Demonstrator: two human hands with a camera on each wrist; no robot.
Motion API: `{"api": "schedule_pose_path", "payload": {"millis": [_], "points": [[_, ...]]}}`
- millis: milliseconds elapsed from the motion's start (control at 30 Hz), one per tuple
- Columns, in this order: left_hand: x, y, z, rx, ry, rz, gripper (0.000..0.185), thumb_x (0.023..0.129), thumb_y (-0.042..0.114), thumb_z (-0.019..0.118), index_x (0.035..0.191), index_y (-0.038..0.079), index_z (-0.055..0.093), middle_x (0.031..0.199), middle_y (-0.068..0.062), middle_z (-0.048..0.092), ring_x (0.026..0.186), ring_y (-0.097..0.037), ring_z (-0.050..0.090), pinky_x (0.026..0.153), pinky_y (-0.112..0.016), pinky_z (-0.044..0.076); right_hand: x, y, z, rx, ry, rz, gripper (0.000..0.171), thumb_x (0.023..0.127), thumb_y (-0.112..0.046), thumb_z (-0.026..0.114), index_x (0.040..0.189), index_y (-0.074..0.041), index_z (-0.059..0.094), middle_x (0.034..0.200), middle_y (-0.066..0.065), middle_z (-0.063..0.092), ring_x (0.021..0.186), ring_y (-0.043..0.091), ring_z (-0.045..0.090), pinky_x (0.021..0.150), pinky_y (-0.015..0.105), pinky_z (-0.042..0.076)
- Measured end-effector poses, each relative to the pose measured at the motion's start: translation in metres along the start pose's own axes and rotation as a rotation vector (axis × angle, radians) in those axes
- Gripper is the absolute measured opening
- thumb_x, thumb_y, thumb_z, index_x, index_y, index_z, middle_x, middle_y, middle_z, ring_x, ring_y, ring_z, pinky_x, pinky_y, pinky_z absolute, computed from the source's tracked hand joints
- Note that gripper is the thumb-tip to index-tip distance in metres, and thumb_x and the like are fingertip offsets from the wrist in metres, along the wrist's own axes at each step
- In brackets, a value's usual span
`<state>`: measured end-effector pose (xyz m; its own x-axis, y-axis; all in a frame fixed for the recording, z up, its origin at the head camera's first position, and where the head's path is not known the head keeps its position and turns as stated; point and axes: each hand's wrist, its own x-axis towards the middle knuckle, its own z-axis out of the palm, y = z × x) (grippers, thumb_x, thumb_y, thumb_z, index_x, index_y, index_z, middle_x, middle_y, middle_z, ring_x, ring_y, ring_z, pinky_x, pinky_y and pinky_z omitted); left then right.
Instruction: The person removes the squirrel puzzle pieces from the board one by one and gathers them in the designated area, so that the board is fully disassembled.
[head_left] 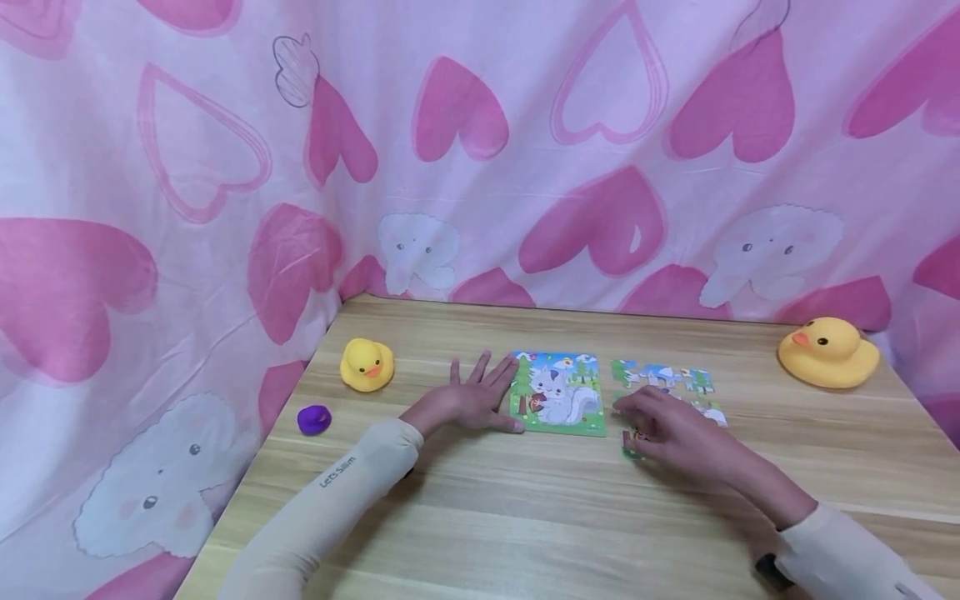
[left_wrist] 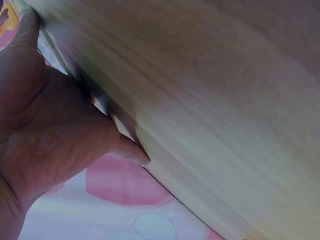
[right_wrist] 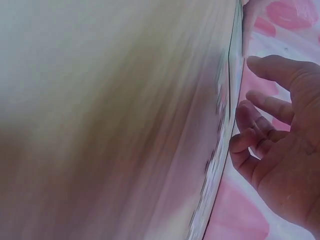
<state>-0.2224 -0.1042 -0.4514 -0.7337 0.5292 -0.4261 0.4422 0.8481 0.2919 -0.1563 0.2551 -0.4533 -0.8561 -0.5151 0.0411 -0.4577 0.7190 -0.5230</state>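
Note:
A green-framed puzzle board (head_left: 558,393) with a white cat picture lies on the wooden table (head_left: 525,517). My left hand (head_left: 474,398) lies flat with fingers spread, its fingertips touching the board's left edge. In the left wrist view, the left hand (left_wrist: 45,125) presses on the tabletop. Loose puzzle pieces (head_left: 663,377) lie to the right of the board. My right hand (head_left: 663,429) rests over them with loosely bent fingers. One piece (head_left: 632,443) sticks out beside its thumb. The right wrist view shows the right hand (right_wrist: 275,145) with fingertips (right_wrist: 236,146) on the table and nothing held between them.
A small yellow rubber duck (head_left: 366,364) and a purple blob (head_left: 314,419) sit at the table's left. A larger yellow duck (head_left: 827,352) sits at the far right. A pink heart-print curtain (head_left: 480,150) hangs behind and on both sides.

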Motion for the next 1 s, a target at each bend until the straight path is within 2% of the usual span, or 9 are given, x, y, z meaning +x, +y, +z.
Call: {"api": "schedule_pose_path", "payload": {"millis": [300,467,667,800,1000], "points": [[0.0,0.0,0.0,0.007,0.003,-0.006,0.114,0.096,0.078,0.054,0.17,0.023,-0.012,0.179,0.006,-0.019,0.165,-0.034,-0.022,0.122,-0.08,-0.014,0.032,-0.024,0.014,0.106,-0.054,-0.047,0.048,0.094,-0.02,0.081,0.14,-0.014,0.066,0.121,0.003,0.066,0.083,0.007,0.058,0.07,0.022,0.054],[0.005,-0.004,0.005,-0.011,0.004,-0.009,0.115,0.094,0.081,0.052,0.17,0.025,-0.013,0.179,0.007,-0.02,0.164,-0.035,-0.023,0.121,-0.081,-0.015,0.047,-0.038,0.018,0.076,-0.085,-0.042,0.054,0.095,-0.024,0.08,0.145,-0.015,0.062,0.126,0.004,0.067,0.09,0.011,0.059,0.076,0.026,0.055],[0.004,-0.001,0.002,-0.018,0.006,0.001,0.114,0.096,0.078,0.053,0.17,0.023,-0.012,0.179,0.006,-0.018,0.165,-0.034,-0.023,0.121,-0.08,-0.015,0.059,-0.048,0.017,0.045,-0.128,0.013,0.059,0.095,-0.028,0.08,0.148,-0.018,0.059,0.131,0.003,0.066,0.093,0.013,0.061,0.079,0.029,0.056],[0.003,0.002,0.0,-0.003,0.003,-0.008,0.113,0.096,0.076,0.055,0.171,0.023,-0.011,0.179,0.005,-0.017,0.165,-0.033,-0.021,0.122,-0.079,-0.013,0.064,-0.05,0.02,0.051,-0.156,0.029,0.06,0.095,-0.028,0.081,0.149,-0.016,0.058,0.124,0.002,0.067,0.091,0.014,0.061,0.078,0.028,0.054],[0.005,-0.004,0.003,-0.016,-0.005,-0.031,0.115,0.094,0.08,0.054,0.17,0.026,-0.013,0.178,0.009,-0.02,0.165,-0.032,-0.024,0.122,-0.078,-0.015,0.07,-0.051,0.03,0.009,-0.141,-0.009,0.055,0.096,-0.027,0.079,0.146,-0.013,0.06,0.116,0.0,0.066,0.086,0.011,0.057,0.074,0.025,0.051]]}}
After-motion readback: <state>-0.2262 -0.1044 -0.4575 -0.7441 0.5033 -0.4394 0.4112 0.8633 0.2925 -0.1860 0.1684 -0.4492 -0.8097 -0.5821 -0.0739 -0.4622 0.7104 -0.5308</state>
